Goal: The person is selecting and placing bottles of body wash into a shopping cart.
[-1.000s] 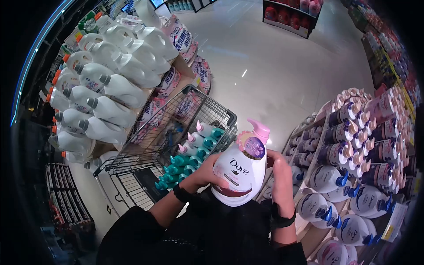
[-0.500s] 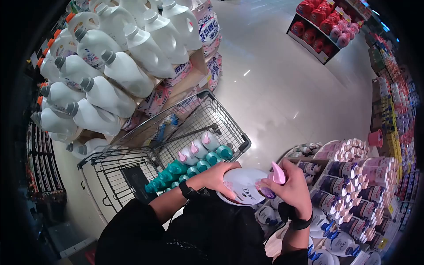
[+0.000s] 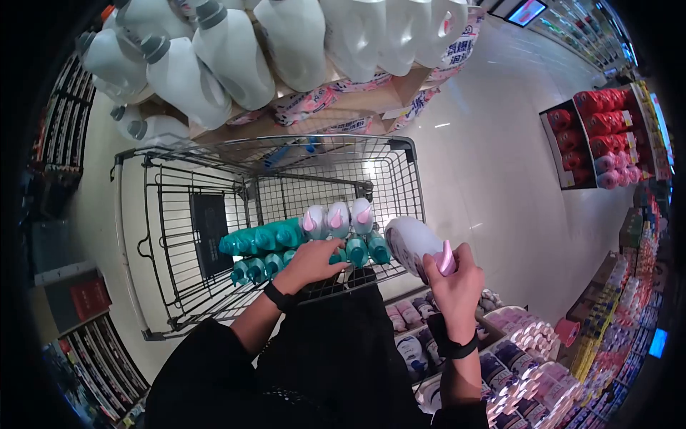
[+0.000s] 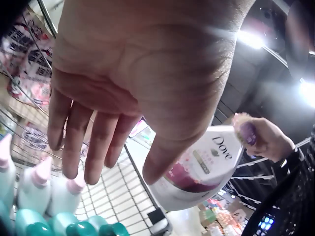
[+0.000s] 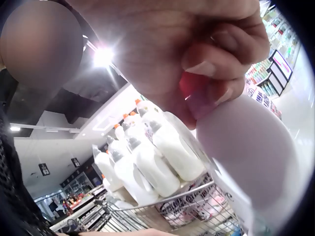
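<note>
My right hand (image 3: pixel 455 284) grips a white Dove pump bottle (image 3: pixel 412 242) by its neck, just under the pink pump head (image 3: pixel 447 259). The bottle tilts, its base toward the cart's right end; in the left wrist view its label (image 4: pixel 206 160) shows a purple-red band. Fingers stretched and holding nothing, my left hand (image 3: pixel 311 264) hovers over the near row of teal-capped bottles (image 3: pixel 357 250) in the shopping cart (image 3: pixel 282 140). Beside them stand white bottles with pink pumps (image 3: pixel 336 218), and teal bottles (image 3: pixel 264 238) lie further left.
Large white detergent jugs (image 3: pixel 236 64) fill a shelf beyond the cart, above pink-and-white bags (image 3: pixel 307 104). At lower right is a display of pump bottles (image 3: pixel 522 372). A stand of red bottles (image 3: pixel 604 125) is at far right, with tiled floor (image 3: pixel 471 171) between.
My left hand has let go of the Dove bottle and moved left over the cart. The right hand carries the bottle to the cart's right end. The view has turned toward the cart.
</note>
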Demonstrator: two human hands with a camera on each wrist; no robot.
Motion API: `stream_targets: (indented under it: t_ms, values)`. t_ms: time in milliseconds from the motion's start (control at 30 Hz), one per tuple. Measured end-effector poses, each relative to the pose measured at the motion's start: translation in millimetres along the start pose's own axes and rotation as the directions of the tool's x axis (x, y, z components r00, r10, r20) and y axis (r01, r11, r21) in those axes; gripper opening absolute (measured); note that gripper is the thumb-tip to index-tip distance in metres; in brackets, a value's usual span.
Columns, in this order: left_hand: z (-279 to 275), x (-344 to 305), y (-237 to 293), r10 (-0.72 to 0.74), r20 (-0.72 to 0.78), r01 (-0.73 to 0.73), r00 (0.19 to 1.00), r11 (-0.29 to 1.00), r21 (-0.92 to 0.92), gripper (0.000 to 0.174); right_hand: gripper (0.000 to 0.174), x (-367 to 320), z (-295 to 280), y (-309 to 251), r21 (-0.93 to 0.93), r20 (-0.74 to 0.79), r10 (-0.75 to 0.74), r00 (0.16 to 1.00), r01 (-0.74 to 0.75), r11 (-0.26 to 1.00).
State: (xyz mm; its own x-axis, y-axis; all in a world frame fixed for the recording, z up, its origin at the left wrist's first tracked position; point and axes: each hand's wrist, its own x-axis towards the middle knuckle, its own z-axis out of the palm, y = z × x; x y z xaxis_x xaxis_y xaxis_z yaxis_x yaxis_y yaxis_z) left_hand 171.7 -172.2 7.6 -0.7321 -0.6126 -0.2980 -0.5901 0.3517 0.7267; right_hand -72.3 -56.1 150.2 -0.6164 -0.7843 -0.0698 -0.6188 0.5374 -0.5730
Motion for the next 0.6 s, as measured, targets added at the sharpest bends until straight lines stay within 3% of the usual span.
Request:
stream_targets:
  t_ms: [100, 233, 300, 467, 600]
  values:
    - [1, -37, -17, -0.203, 0.030, 0.198, 0.979, 0.973, 0.116, 0.042, 0.037, 30, 42, 32, -0.024, 0.007, -0.010, 1.000, 0.010, 1.000]
    - [10, -82, -21, -0.339, -0.004, 0.339, 0.941, 0.940, 0.042, 0.041, 0.040, 64, 110, 59, -0.102, 0.031, 0.031, 0.999, -0.028, 0.994]
    - [19, -102, -21, -0.378, -0.013, 0.378, 0.926, 0.926, -0.009, 0.041, 0.044, 74, 144, 75, -0.188, 0.062, 0.082, 0.995, -0.069, 0.980]
    - [39, -131, -21, -0.455, 0.053, 0.456, 0.889, 0.870, -0.186, 0.043, 0.050, 97, 208, 126, -0.175, 0.198, 0.186, 0.962, -0.152, 0.973]
    - [53, -148, -23, -0.472, 0.028, 0.472, 0.881, 0.876, -0.100, 0.044, 0.047, 101, 242, 149, -0.191, 0.299, 0.265, 0.917, -0.215, 0.958]
